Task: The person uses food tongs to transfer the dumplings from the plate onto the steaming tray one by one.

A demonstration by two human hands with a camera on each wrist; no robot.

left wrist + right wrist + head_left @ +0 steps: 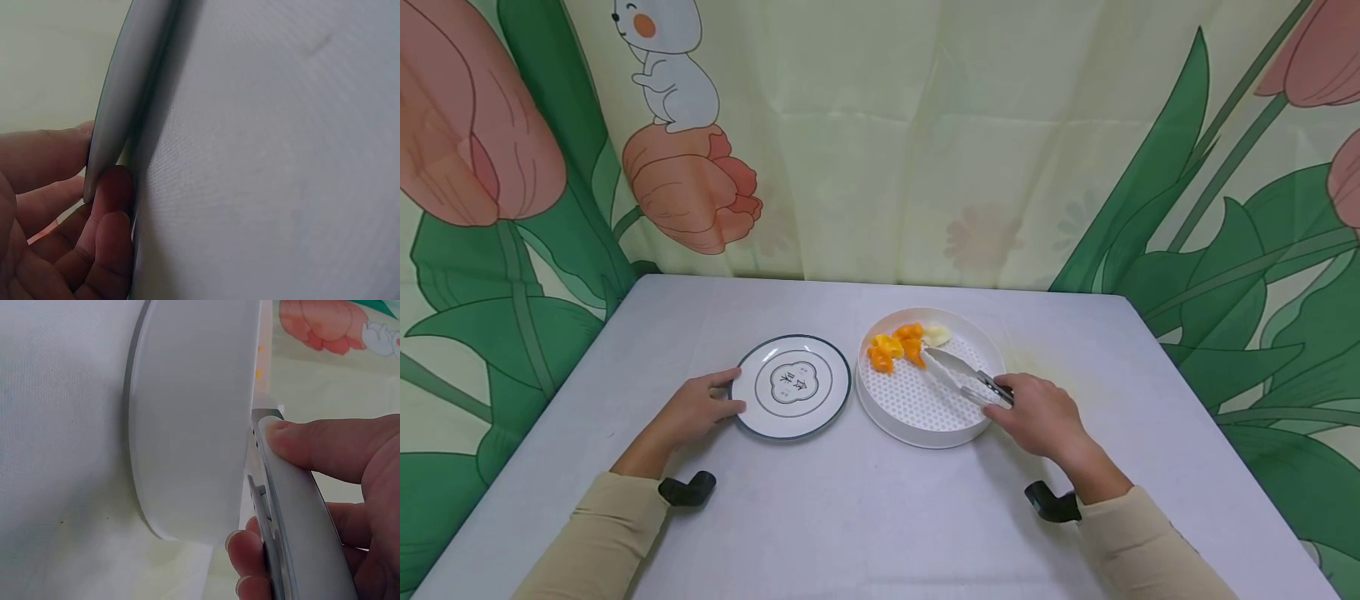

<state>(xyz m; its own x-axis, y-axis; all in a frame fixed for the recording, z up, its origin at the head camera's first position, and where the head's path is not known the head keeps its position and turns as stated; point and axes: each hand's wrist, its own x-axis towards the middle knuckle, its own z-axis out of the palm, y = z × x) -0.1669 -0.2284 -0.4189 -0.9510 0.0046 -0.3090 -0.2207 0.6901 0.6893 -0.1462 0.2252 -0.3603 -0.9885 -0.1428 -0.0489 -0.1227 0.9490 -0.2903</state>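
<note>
At the left rim of a white plate with a dark edge and a printed emblem, my left hand pinches it. In the left wrist view some fingers reach under the plate's edge. My right hand grips metal tongs by their handles, thumb along one arm. The tongs slant into a round white tray with a perforated bottom. Lumpy orange pieces, a yellow piece and a pale piece lie inside. One tong tip is beside an orange piece; touching, I cannot tell.
Plate and tray stand side by side, a narrow gap between them, on a table with a white cloth. Behind the table's far edge hangs a curtain printed with tulips and a white animal. Black wrist mounts jut inward from both beige sleeves.
</note>
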